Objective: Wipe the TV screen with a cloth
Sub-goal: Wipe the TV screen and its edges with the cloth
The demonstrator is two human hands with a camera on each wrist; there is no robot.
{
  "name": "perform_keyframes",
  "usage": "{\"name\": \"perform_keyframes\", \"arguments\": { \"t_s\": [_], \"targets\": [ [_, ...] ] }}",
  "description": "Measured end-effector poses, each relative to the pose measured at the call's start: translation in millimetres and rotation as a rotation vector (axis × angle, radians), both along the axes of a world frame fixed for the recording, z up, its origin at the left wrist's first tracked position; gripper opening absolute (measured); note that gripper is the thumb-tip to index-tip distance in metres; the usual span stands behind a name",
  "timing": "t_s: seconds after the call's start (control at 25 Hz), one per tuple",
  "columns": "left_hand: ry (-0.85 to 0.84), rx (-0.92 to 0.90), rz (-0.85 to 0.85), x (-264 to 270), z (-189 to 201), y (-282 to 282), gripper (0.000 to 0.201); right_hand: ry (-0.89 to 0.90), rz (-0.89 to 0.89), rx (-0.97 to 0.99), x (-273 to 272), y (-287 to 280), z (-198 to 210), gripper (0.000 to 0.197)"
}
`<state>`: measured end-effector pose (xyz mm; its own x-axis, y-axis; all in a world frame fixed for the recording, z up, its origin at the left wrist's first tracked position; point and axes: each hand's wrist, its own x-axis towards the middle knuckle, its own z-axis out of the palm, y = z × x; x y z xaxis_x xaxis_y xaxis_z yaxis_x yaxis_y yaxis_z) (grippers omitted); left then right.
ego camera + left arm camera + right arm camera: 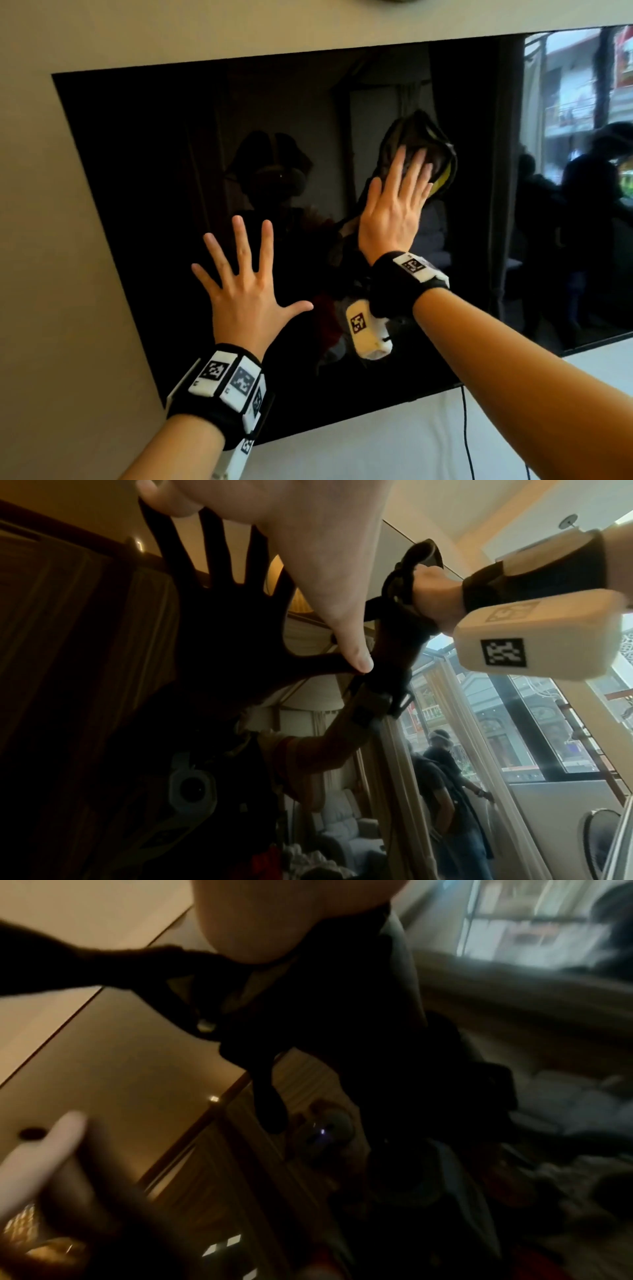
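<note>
While one dark cloth (426,144) is pressed flat against the single TV screen (144,164) by the right hand (394,209), fingers straight, the left hand (245,291) is laid splayed on the glass at seven o'clock from it. One cable (466,428) hangs below.

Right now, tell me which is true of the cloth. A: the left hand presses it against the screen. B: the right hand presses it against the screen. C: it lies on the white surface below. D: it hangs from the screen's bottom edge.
B: in the head view the right hand lies flat, fingers straight, over the dark cloth on the TV screen; the left hand is bare, fingers spread.
</note>
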<state>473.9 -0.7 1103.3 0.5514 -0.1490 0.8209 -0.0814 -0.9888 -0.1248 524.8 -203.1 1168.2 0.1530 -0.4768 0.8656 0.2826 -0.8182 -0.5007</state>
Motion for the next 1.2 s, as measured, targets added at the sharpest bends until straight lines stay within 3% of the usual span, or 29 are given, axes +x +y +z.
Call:
{"name": "perform_keyframes", "arguments": {
  "t_s": [0.12, 0.16, 0.2, 0.28, 0.32, 0.36, 0.48, 0.52, 0.64, 0.68, 0.84, 0.88, 1.04, 1.2],
  "targets": [
    [-0.006, -0.018, -0.027, 2.0, -1.9, 2.0, 0.136, 0.01, 0.031, -0.484, -1.9, 29.1, -37.8, 0.05],
    [-0.006, -0.018, -0.026, 1.8, -2.0, 1.9, 0.136, -0.014, 0.036, -0.563, -0.8, 21.5, -34.4, 0.048],
    [-0.004, -0.014, -0.021, 1.2, -1.7, 0.7, 0.137, -0.041, 0.04, -0.497, 2.1, 12.3, -23.9, 0.047],
    [-0.002, -0.011, -0.006, -0.2, -2.2, 0.7, 0.136, -0.029, 0.054, -0.129, 0.1, 12.6, 0.7, 0.052],
    [-0.003, -0.013, -0.004, 0.0, -2.8, 0.9, 0.136, 0.001, 0.057, -0.054, -2.3, 20.9, 3.3, 0.053],
    [-0.005, -0.016, -0.01, 0.6, -2.8, 0.9, 0.135, 0.015, 0.051, -0.104, -4.5, 32.8, -3.8, 0.054],
    [0.003, -0.033, -0.024, 1.3, -2.2, 1.9, 0.137, -0.001, 0.031, -0.504, -6.0, 44.0, -32.2, 0.048],
    [0.007, -0.027, -0.014, 1.1, -3.1, 3.5, 0.138, -0.031, 0.018, -0.533, -4.5, 32.5, -24.0, 0.047],
    [-0.002, -0.079, 0.02, -3.4, -13.4, 21.5, 0.141, -0.001, 0.009, -0.157, -2.6, 25.1, 11.2, 0.052],
    [-0.002, -0.119, 0.024, -4.5, -18.6, 31.1, 0.142, 0.008, 0.003, -0.121, -4.8, 34.1, 10.0, 0.053],
    [0.024, -0.167, 0.005, -2.4, -34.9, 57.4, 0.141, -0.005, 0.034, -0.589, -5.9, 68.4, -31.2, 0.048],
    [0.027, -0.159, 0.003, -2.4, -35.1, 57.2, 0.141, -0.027, 0.033, -0.629, -4.0, 63.6, -21.8, 0.046],
    [0.031, -0.166, 0.027, -4.1, -35.3, 55.2, 0.139, 0.001, 0.07, -0.336, -5.9, 86.2, 9.9, 0.051],
    [0.023, -0.175, 0.048, -3.9, -37.4, 57.0, 0.139, -0.033, 0.05, -0.746, -7.2, 107.7, -27.0, 0.045]
  ]
}}
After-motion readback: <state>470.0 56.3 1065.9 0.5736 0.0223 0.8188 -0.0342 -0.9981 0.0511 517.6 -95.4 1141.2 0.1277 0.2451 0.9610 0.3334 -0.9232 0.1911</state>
